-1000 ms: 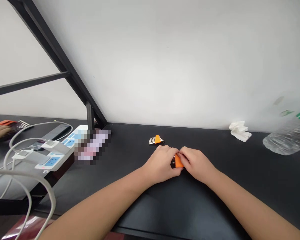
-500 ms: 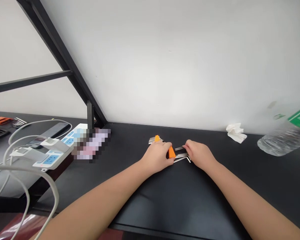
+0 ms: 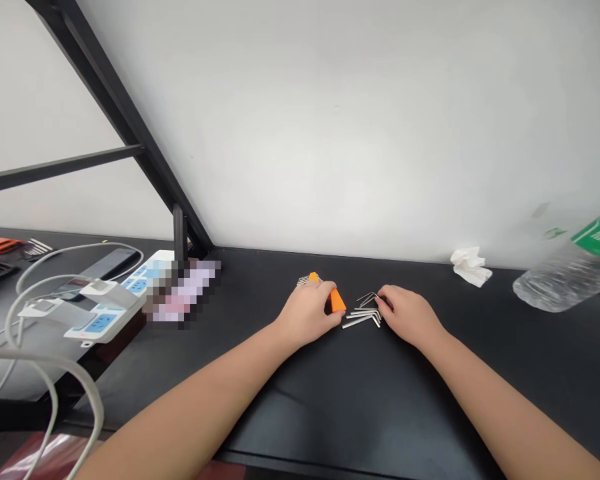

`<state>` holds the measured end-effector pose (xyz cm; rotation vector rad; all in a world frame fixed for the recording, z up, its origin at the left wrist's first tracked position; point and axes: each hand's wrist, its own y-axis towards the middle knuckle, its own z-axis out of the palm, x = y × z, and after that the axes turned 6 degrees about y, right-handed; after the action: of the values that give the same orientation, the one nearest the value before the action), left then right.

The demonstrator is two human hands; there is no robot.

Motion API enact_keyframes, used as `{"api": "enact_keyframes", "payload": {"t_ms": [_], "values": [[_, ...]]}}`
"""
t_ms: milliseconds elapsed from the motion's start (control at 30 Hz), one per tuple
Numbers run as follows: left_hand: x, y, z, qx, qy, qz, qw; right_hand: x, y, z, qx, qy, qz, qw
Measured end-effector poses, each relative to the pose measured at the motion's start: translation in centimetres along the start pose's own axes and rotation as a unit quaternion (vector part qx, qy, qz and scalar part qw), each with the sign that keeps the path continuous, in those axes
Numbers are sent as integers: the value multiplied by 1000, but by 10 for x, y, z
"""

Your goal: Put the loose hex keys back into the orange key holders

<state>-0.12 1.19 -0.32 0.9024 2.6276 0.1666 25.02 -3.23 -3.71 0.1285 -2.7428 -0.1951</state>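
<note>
The left hand (image 3: pixel 307 313) is curled closed around a small orange plastic holder (image 3: pixel 337 301); the right hand (image 3: pixel 411 317), fingers loosely bent, touches loose silver L-shaped hex keys (image 3: pixel 364 315) on the black desk (image 3: pixel 330 400).

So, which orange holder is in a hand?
The holder in the left hand, beside the loose keys; the one behind it and the far-left one lie untouched.

The orange holder (image 3: pixel 337 301) is showing smooth, matt plastic, and the hex keys (image 3: pixel 365 315) beside it are gleaming as bare, bright metal. The tabletop (image 3: pixel 330 400) is looking matt black with a faint sheen. At two o'clock the tissue (image 3: pixel 470 265) is showing soft, crumpled paper; at three, the bottle (image 3: pixel 560 283) is glinting as clear plastic. At nine, the power strip (image 3: pixel 105 313) is shining as glossy white plastic.
</note>
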Motion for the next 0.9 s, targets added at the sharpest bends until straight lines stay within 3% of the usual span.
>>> {"api": "enact_keyframes", "payload": {"t_ms": [100,300,400,767,900], "values": [[0,0,-1,7,1,-3,1000,-5,-1,-2,-14,44,8,999],[-4,-1,-3,15,-8,5,1000,-15,1,-1,1,75,-79,994],[-4,-2,-3,14,-13,1,1000,-19,3,0,2,59,-71,996],[-4,-2,-5,15,-9,-3,1000,-23,4,-7,-1,171,-27,985],[-5,-2,-5,28,-19,-8,999,-18,6,-6,2,157,-74,985]]}}
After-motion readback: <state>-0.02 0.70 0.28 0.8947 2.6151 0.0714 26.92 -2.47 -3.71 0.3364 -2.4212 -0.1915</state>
